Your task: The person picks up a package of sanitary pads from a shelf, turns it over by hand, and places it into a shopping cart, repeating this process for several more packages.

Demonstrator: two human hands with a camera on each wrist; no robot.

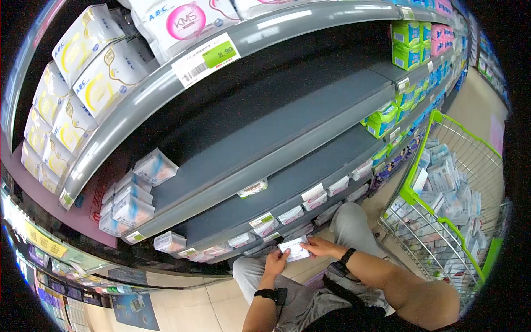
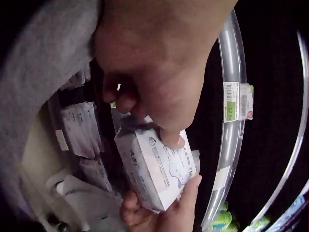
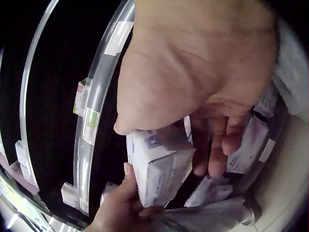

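A small white package with printed text (image 1: 296,250) is held between both hands above the person's lap. The left hand (image 1: 276,262) grips one end; in the left wrist view its thumb lies on the printed face of the package (image 2: 161,166). At the other end is the right hand (image 1: 325,248), its thumb and fingers on either side of the package in the left wrist view. The right wrist view shows the package (image 3: 161,169) under the right hand (image 3: 193,72), with the left hand (image 3: 118,205) at the lower left.
A curved grey shelf (image 1: 287,122) spans the view, with white packs (image 1: 130,199) at its left end. Further packs (image 1: 290,214) line the lowest level. A green-rimmed cart (image 1: 409,193) holding many white packages stands at the right. Grey-clad knees (image 1: 351,221) are near the shelf.
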